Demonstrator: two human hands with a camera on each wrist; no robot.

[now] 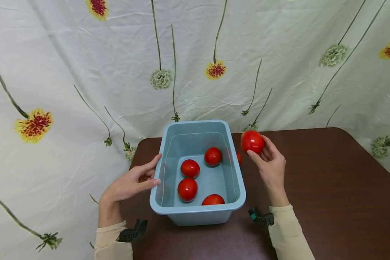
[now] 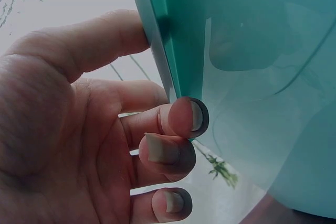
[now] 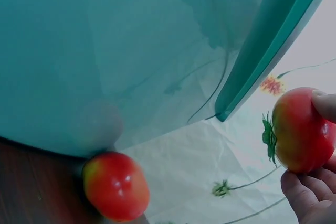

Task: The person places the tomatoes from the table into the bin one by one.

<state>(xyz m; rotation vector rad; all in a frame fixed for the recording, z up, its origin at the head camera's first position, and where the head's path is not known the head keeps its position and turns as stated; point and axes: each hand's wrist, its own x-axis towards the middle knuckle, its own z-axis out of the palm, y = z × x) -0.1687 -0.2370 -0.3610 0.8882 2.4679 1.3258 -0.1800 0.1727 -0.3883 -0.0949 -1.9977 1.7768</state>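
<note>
A light blue plastic tub [image 1: 237, 180] stands on the brown table [image 1: 328, 187] with several red tomatoes [image 1: 190, 168] inside. My right hand [image 1: 270, 162] holds one red tomato [image 1: 252, 141] in its fingertips, raised just right of the tub's far right corner; the same tomato [image 3: 299, 129] shows its green stem in the right wrist view. Another tomato [image 3: 116, 184] lies on the table against the tub's right wall [image 3: 105, 61]. My left hand [image 1: 133, 182] rests against the tub's left side, its fingers [image 2: 178, 119] curled below the rim [image 2: 157, 40] and its thumb beside the wall.
A floral cloth [image 1: 195, 61] hangs behind the table and drapes down at the left. The table's left edge runs close under my left hand. Bare table surface stretches to the right of the tub.
</note>
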